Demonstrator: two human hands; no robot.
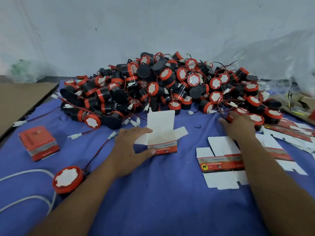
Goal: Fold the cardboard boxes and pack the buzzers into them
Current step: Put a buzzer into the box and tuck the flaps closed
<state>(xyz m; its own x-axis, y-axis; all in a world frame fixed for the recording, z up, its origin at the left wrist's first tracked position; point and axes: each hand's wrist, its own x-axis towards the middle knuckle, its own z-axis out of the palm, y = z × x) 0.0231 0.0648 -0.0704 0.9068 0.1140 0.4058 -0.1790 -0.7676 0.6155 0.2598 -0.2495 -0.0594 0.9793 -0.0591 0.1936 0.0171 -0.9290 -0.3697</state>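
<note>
In the head view, the left hand point(134, 147) grips the small upright red-and-white cardboard box point(162, 140), thumb on its printed front and fingers behind, apparently to steady it with the top flaps open for loading. The right hand point(238, 126) reaches to the near edge of the heap of round black-and-red buzzers point(170, 86), fingers curled round one buzzer point(229, 118), probably the next to go in. Flat unfolded box blanks point(219, 160) lie under the right forearm on the blue cloth point(162, 193); a closed red box point(39, 143) sits at the left.
</note>
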